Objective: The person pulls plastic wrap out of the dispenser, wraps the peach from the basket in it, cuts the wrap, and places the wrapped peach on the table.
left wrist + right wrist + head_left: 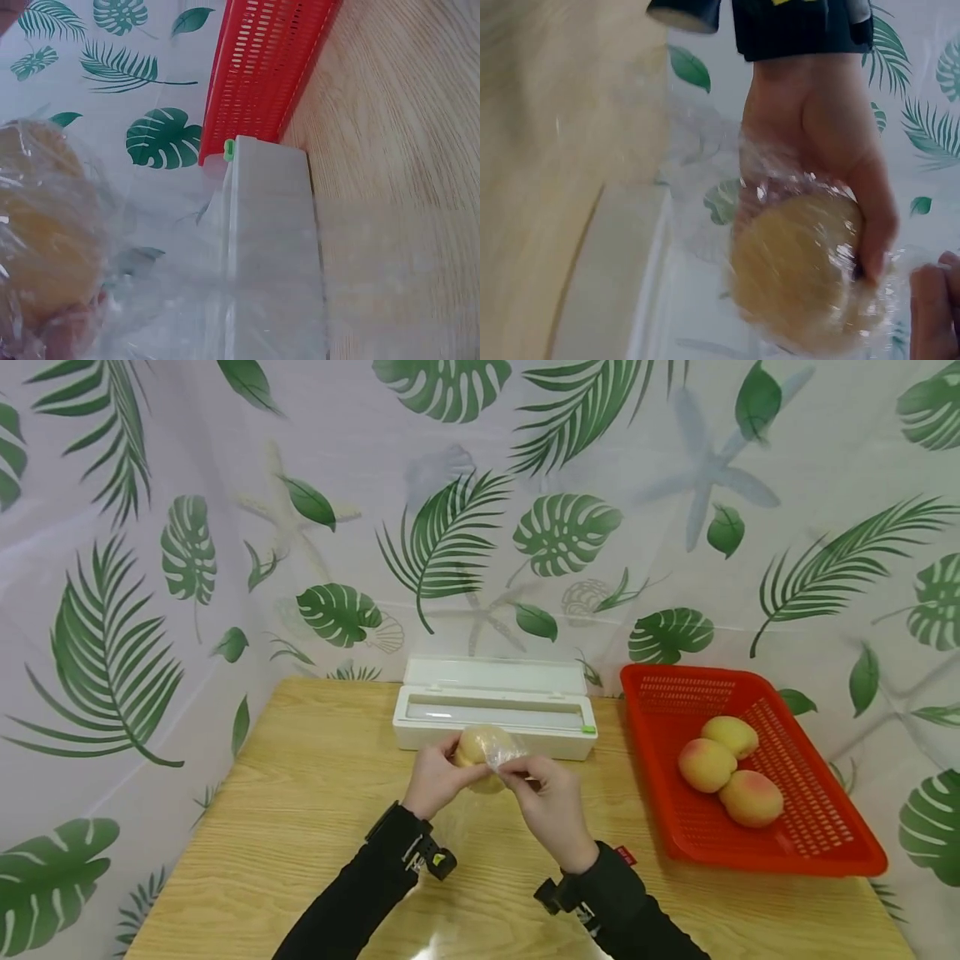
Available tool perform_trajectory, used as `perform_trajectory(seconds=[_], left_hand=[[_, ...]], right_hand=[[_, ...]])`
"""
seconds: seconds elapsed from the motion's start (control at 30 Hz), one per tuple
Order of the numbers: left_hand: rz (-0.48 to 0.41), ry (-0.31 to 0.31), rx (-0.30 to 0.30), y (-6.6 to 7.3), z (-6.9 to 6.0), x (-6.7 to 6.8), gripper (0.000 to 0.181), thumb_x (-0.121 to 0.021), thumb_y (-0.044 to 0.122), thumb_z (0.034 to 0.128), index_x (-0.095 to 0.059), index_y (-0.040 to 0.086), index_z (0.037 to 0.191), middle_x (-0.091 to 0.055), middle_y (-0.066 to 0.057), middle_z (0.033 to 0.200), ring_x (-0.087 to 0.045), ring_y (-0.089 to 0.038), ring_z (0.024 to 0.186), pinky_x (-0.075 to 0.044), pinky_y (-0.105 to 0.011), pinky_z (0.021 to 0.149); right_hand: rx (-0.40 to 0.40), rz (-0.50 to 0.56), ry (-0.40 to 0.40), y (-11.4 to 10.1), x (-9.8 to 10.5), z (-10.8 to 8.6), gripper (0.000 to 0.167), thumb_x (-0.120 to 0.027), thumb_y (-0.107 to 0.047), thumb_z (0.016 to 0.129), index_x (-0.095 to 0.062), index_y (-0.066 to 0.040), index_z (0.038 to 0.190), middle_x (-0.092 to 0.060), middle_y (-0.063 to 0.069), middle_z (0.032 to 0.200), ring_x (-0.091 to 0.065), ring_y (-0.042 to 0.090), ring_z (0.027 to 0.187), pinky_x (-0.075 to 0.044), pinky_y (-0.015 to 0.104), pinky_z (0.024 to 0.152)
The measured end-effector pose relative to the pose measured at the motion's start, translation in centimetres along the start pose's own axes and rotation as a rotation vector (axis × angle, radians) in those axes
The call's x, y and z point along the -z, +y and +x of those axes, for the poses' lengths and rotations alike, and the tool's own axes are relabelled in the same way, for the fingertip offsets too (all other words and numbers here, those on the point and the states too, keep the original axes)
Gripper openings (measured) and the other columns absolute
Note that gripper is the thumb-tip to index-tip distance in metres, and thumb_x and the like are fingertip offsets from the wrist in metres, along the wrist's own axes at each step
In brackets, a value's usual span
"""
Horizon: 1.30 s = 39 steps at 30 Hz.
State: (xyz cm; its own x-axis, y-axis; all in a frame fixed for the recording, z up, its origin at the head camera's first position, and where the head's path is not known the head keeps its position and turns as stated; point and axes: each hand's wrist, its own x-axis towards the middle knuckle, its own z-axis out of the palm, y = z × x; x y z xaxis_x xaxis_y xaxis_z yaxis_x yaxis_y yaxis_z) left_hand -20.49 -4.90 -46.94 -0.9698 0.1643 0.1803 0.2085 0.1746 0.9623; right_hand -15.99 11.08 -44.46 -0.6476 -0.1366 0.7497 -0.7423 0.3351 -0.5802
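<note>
My left hand (435, 779) grips a yellow peach (477, 743) in front of the white box. Clear plastic wrap (504, 750) covers the peach, and my right hand (551, 806) pinches part of that film at the fruit's right side. In the right wrist view the wrapped peach (795, 259) shows wrinkled, shiny film, with the left thumb along its side. A loose sheet of plastic wrap (172, 315) hangs from the peach in the left wrist view. Only some fingers (930, 307) of the right hand appear at the right wrist view's edge.
A white cling film box (495, 741) with its lid up stands at the table's back edge, a green piece at its right end. To the right, a red plastic basket (660, 760) holds three peaches (752, 799). Leaf-patterned cloth hangs behind the wooden table (300, 793).
</note>
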Motion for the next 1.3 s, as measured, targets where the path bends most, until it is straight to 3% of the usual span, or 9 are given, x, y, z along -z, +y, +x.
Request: perform_trajectory(seconds=[0.2, 0.3, 0.4, 0.5, 0.6, 0.63, 0.83, 1.07, 1.3], left_hand=[[-0.038, 0.093, -0.011, 0.1, -0.4, -0.5, 0.054, -0.075, 0.021, 0.0693, -0.055, -0.001, 0.115, -0.061, -0.013, 0.101, -0.057, -0.020, 0.087, -0.048, -0.029, 0.069], [-0.044, 0.133, -0.020, 0.3, -0.6, -0.7, 0.056, -0.075, 0.019, 0.0681, -0.054, -0.003, 0.115, -0.061, -0.014, 0.101, -0.056, -0.020, 0.088, -0.048, -0.030, 0.069], [-0.029, 0.161, -0.034, 0.5, -0.8, -0.7, 0.059, -0.076, 0.018, 0.0678, -0.053, -0.003, 0.118, -0.060, -0.015, 0.104, -0.056, -0.021, 0.090, -0.048, -0.031, 0.071], [-0.002, 0.178, -0.054, 0.5, -0.9, -0.8, 0.061, -0.076, 0.017, 0.0682, -0.051, -0.004, 0.119, -0.059, -0.017, 0.107, -0.056, -0.023, 0.091, -0.048, -0.033, 0.071], [0.005, 0.175, -0.068, 0.5, -1.0, -0.8, 0.060, -0.075, 0.012, 0.0689, -0.049, -0.006, 0.120, -0.057, -0.020, 0.108, -0.055, -0.026, 0.093, -0.047, -0.037, 0.072], [0.005, 0.171, -0.065, 0.8, -1.1, -0.9, 0.060, -0.075, 0.011, 0.0691, -0.048, -0.007, 0.120, -0.056, -0.021, 0.109, -0.055, -0.027, 0.094, -0.047, -0.038, 0.073], [0.002, 0.116, -0.063, 3.7, -2.3, -0.4, 0.061, -0.071, 0.004, 0.0714, -0.042, -0.012, 0.123, -0.051, -0.026, 0.113, -0.052, -0.032, 0.098, -0.046, -0.040, 0.077], [-0.002, 0.048, -0.108, 3.8, -2.5, 0.1, 0.062, -0.068, 0.002, 0.0720, -0.039, -0.013, 0.125, -0.050, -0.026, 0.114, -0.052, -0.032, 0.097, -0.046, -0.039, 0.075], [-0.101, -0.009, -0.110, 3.4, -2.7, 0.1, 0.058, -0.061, -0.006, 0.0701, -0.039, -0.015, 0.123, -0.049, -0.026, 0.113, -0.050, -0.032, 0.101, -0.047, -0.034, 0.077]], right_hand=[[-0.377, 0.199, 0.000, -0.6, -0.4, 0.0, 0.008, -0.063, -0.003, 0.080, -0.064, 0.001, 0.086, -0.061, 0.011, 0.085, -0.058, 0.017, 0.069, -0.049, 0.027, 0.061], [-0.476, 0.312, 0.000, -0.4, -0.5, 0.0, 0.011, -0.062, -0.003, 0.080, -0.061, 0.004, 0.088, -0.059, 0.015, 0.090, -0.058, 0.019, 0.072, -0.049, 0.028, 0.065], [-0.436, 0.361, 0.018, 0.6, -0.8, -0.3, 0.013, -0.064, -0.009, 0.080, -0.062, 0.001, 0.087, -0.059, 0.012, 0.090, -0.058, 0.017, 0.074, -0.049, 0.026, 0.064], [-0.399, 0.305, 0.048, 0.8, -1.0, -0.4, 0.013, -0.066, -0.015, 0.080, -0.064, -0.003, 0.085, -0.060, 0.009, 0.089, -0.058, 0.017, 0.076, -0.048, 0.026, 0.063], [-0.439, 0.240, 0.068, 0.8, -1.2, -0.3, 0.009, -0.067, -0.012, 0.078, -0.065, -0.005, 0.082, -0.062, 0.006, 0.088, -0.057, 0.018, 0.079, -0.048, 0.027, 0.064], [-0.488, 0.200, 0.065, 0.0, -1.0, 0.1, 0.008, -0.067, -0.010, 0.078, -0.065, -0.003, 0.081, -0.062, 0.007, 0.086, -0.057, 0.019, 0.079, -0.047, 0.028, 0.066], [-0.578, 0.106, 0.023, -2.8, -0.5, 1.3, 0.006, -0.066, 0.001, 0.077, -0.062, 0.006, 0.078, -0.061, 0.014, 0.081, -0.053, 0.020, 0.075, -0.041, 0.026, 0.063], [-0.451, 0.021, 0.023, -0.5, -1.1, 0.4, 0.009, -0.070, -0.005, 0.073, -0.062, -0.001, 0.071, -0.061, 0.006, 0.073, -0.050, 0.020, 0.072, -0.035, 0.032, 0.068], [-0.456, -0.037, 0.080, 0.1, -1.2, 0.3, 0.019, -0.072, -0.001, 0.070, -0.054, -0.004, 0.067, -0.052, 0.003, 0.068, -0.040, 0.018, 0.067, -0.029, 0.029, 0.062]])
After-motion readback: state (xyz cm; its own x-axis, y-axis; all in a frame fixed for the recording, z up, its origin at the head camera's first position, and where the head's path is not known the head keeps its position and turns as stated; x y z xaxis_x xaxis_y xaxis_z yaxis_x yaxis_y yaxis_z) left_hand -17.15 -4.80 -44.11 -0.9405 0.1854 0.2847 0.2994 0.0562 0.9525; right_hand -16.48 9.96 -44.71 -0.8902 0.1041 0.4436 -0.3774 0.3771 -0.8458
